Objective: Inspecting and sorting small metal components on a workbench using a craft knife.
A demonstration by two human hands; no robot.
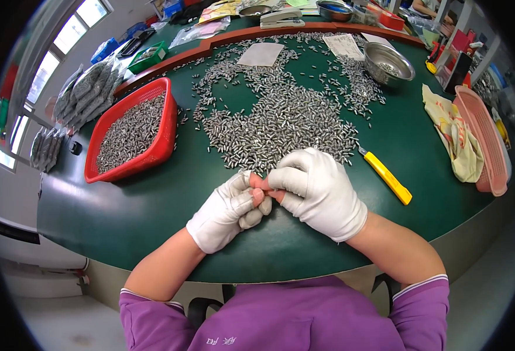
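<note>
Both of my hands wear white gloves with bare fingertips and meet at the near edge of a big heap of small silver metal pins [281, 120] on the green table [152, 205]. My left hand [228, 210] and my right hand [319, 190] press their fingertips together, pinching something too small to make out, probably one of the pins. The heap lies just beyond my fingers.
A red basket [167, 126] full of the same pins stands at the left. A yellow utility knife [388, 175] lies to the right of my hands. A steel bowl [388, 63], a pink basket [486, 140] and a yellow cloth [453, 131] are at the right. Bagged parts [88, 90] lie far left.
</note>
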